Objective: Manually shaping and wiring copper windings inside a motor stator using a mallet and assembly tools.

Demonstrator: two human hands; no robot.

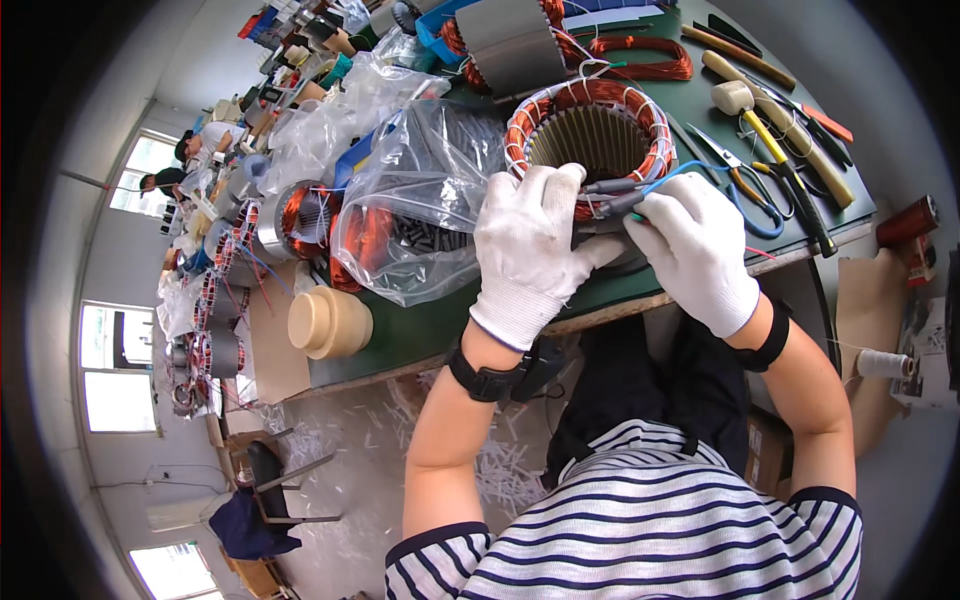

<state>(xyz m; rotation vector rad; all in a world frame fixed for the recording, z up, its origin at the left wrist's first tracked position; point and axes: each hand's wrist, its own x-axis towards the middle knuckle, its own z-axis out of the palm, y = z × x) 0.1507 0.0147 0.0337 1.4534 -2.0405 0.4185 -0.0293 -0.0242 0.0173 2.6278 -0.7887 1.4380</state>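
Note:
A motor stator [590, 140] with copper windings, white lacing and a slotted core stands near the table's front edge. My left hand [530, 250], in a white glove, has its fingers curled over the near side of the winding, thumb stretched to the right. Two dark grey sleeves [612, 187] lie on the near rim beside those fingers, and a blue lead wire [680, 172] runs off to the right from them. My right hand [690, 250], also gloved, is pinched closed beside the sleeves. A tiny green bit shows at its fingertips; the rest of what it pinches is hidden.
Scissors [735, 165], a yellow-handled mallet [745, 105] and wooden sticks lie on the right of the green table [430, 335]. To the left are a clear bag [420, 200] of dark pieces, a cream plastic container [330, 322] and another stator [305, 220]. Copper coils [645, 60] lie behind.

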